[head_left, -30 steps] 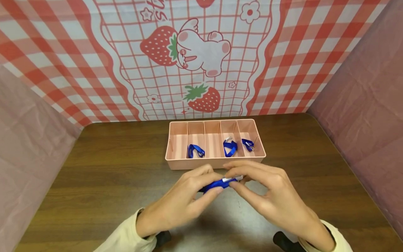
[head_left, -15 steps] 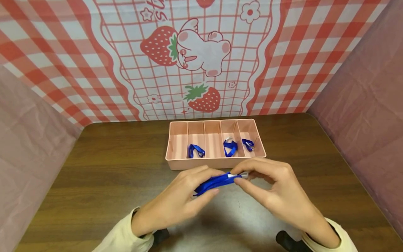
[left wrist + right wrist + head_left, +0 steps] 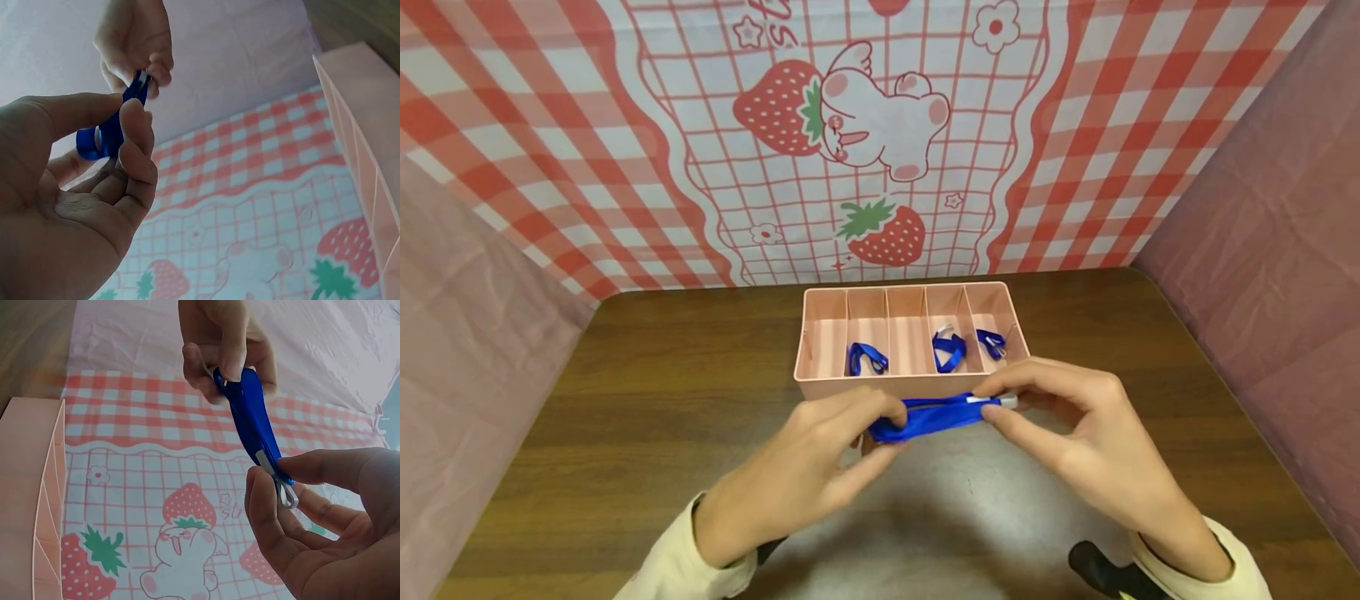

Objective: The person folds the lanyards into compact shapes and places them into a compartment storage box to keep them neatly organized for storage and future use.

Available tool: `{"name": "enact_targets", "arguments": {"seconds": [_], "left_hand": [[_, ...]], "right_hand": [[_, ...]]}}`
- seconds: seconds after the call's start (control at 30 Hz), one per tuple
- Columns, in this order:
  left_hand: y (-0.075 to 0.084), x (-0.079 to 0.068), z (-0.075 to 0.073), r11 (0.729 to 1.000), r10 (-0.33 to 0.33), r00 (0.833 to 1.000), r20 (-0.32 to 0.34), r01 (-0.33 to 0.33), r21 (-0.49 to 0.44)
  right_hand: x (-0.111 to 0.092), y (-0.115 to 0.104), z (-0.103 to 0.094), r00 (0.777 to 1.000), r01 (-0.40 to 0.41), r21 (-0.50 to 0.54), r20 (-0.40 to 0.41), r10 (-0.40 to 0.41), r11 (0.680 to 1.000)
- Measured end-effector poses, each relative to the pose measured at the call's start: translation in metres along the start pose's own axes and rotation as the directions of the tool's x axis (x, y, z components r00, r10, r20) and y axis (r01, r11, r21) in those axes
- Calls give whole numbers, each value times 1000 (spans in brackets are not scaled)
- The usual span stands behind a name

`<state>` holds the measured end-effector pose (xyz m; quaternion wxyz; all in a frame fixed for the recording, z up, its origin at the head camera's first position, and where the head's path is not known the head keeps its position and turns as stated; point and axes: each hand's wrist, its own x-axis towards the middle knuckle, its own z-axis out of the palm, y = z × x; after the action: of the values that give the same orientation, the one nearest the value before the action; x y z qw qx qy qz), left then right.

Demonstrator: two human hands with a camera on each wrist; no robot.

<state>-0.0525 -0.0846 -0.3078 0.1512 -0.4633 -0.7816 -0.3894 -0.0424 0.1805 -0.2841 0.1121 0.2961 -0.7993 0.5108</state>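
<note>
A folded blue lanyard [image 3: 946,416] is stretched between both hands, above the table just in front of the box. My left hand [image 3: 808,457] pinches its looped left end between thumb and fingers. At the other end, my right hand [image 3: 1086,442] pinches it by the white fitting. The right wrist view shows a white loop [image 3: 289,495] poking out past the right fingertips. In the left wrist view, a curl of the blue lanyard [image 3: 89,145] bulges out below the left thumb.
Behind the hands stands a pink box [image 3: 850,387] with several compartments. Blue lanyards lie in the second [image 3: 867,358], fourth [image 3: 950,353] and rightmost [image 3: 992,343] compartments from the left. A strawberry-print cloth [image 3: 880,208] hangs behind the brown table [image 3: 625,433].
The hands have drawn apart, the left moving left and the right moving right and up. More of the folded blue lanyard now shows between them.
</note>
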Motion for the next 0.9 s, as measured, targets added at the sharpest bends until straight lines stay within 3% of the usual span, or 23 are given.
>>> {"name": "enact_targets", "arguments": {"seconds": [0.2,0.4,0.63,0.77,0.9], "left_hand": [[2,0,-5,995,13,1000,-21,-10,97],[1,-1,-4,996,-2,1000,22,0,92],[2,0,1,993,12,1000,-22,-9,121],[1,-1,-1,996,-7,1000,-30,10,89],[4,1,-7,998,67,995,-68,-67,-1]], "right_hand": [[0,2,-2,999,24,21,-24,-24,999],[0,3,-2,999,40,49,-35,-38,998],[1,3,-4,998,51,43,-24,-50,998],[1,4,-6,999,27,34,21,-27,999],[-1,6,-7,995,-32,41,96,28,999]]}}
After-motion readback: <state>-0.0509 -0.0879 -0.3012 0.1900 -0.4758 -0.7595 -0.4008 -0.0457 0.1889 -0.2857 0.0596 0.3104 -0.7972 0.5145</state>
